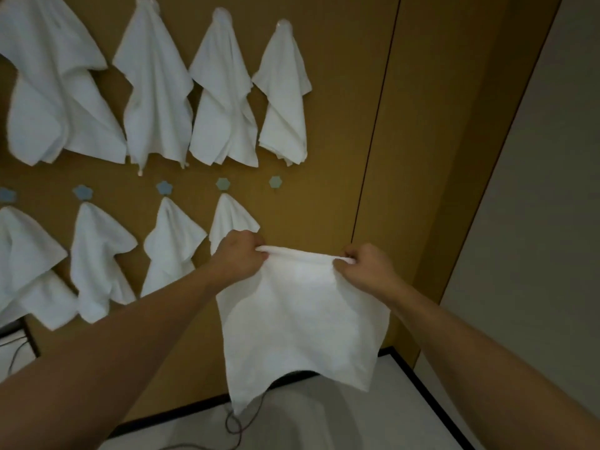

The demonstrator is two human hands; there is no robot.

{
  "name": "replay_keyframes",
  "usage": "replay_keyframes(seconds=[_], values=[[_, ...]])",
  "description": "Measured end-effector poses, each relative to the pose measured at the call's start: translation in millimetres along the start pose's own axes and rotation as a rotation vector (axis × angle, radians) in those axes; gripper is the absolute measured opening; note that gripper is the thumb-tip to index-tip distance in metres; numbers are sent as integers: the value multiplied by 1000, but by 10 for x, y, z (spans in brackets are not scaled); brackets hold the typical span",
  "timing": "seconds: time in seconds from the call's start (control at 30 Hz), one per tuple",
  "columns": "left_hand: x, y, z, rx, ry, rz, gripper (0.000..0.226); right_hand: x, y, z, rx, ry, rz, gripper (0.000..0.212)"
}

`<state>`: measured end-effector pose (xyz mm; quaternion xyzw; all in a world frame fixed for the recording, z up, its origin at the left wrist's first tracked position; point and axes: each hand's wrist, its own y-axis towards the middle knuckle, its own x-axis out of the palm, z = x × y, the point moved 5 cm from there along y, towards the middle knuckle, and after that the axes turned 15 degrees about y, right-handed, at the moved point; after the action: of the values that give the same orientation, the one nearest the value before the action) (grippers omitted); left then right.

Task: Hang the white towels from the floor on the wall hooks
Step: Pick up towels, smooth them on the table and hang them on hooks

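Left hand (238,256) pinching left top corner of white towel (302,323), fingers curled round rolled edge. Right hand (365,266) pinching right top corner likewise. Towel hanging stretched between both hands, in front of brown wall panel (324,125), lower tip dangling above floor (341,414). Just above towel: bare blue hook (275,182). Left of it, hung towels (224,92) filling two rows, nearest one touching left hand. Dark cable (237,427) lying on floor below.

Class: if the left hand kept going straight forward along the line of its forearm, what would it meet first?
Probably the hung towel just beyond the left hand, with the brown wall behind it; depth is unclear from one view.
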<state>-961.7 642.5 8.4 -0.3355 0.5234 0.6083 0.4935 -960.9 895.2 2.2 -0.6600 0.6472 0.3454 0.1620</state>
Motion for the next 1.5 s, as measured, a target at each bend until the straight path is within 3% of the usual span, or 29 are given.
replay_keyframes(seconds=[0.1, 0.2, 0.3, 0.4, 0.67, 0.8, 0.93, 1.07, 1.2, 1.33, 1.5], values=[[100, 520, -243, 27, -75, -12, 20, 134, 521, -45, 19, 89, 19, 40], [195, 969, -429, -1, -171, -25, 27, 261, 1033, -58, 4, 135, 69, 33], [342, 1355, -622, -4, -189, -49, 23, 426, 1532, 48, -15, 161, 111, 46], [490, 1697, -821, -18, -163, -56, 39, 621, 2022, 174, -40, 174, 126, 54], [902, 2824, -1131, -149, -201, 158, 29, 1124, 3546, 420, -144, 104, 147, 44], [1064, 3434, -1215, -210, -202, 182, 23, 1242, 4296, 607, -214, 153, 146, 47], [1199, 3930, -1272, -244, -171, 344, 16, 1333, 4893, 669, -281, 233, 195, 51], [1352, 4152, -1269, -289, -172, 504, 16, 1506, 5161, 739, -423, 362, 241, 60], [1594, 4169, -1220, -176, 1, 624, 10, 1712, 5189, 1021, -564, 345, 310, 55], [1922, 4206, -1053, -13, 190, 629, 25, 1960, 5097, 1202, -589, 287, 377, 53], [2119, 4175, -983, -49, 110, 687, 28, 2278, 4948, 1336, -515, 501, 388, 52]])
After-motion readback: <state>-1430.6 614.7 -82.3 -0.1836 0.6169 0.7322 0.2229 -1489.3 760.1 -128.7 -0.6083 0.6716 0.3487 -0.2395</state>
